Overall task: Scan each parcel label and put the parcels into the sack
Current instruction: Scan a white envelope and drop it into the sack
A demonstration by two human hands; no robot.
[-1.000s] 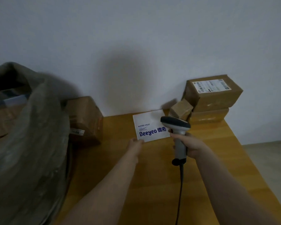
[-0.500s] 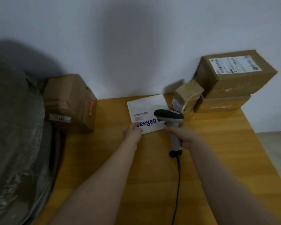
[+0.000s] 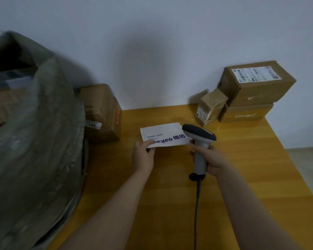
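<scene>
A flat white parcel envelope (image 3: 163, 134) with blue lettering lies mid-table, its near edge lifted. My left hand (image 3: 143, 156) pinches its near left corner. My right hand (image 3: 209, 157) grips the handle of a grey barcode scanner (image 3: 199, 141), whose head sits over the envelope's right end. The scanner's cable runs toward me. A large grey-green sack (image 3: 29, 141) fills the left side, its mouth open at the top left with boxes inside.
A brown box (image 3: 102, 112) stands beside the sack, a red scanner light on its side. Against the wall at the right, a small taped box (image 3: 210, 107) leans by two stacked cardboard boxes (image 3: 255, 91). The wooden table (image 3: 242, 177) ends at the right.
My left hand went from touching the envelope's near edge to pinching and lifting its corner. The scanner head has come over the envelope's right end. The camera view shifted.
</scene>
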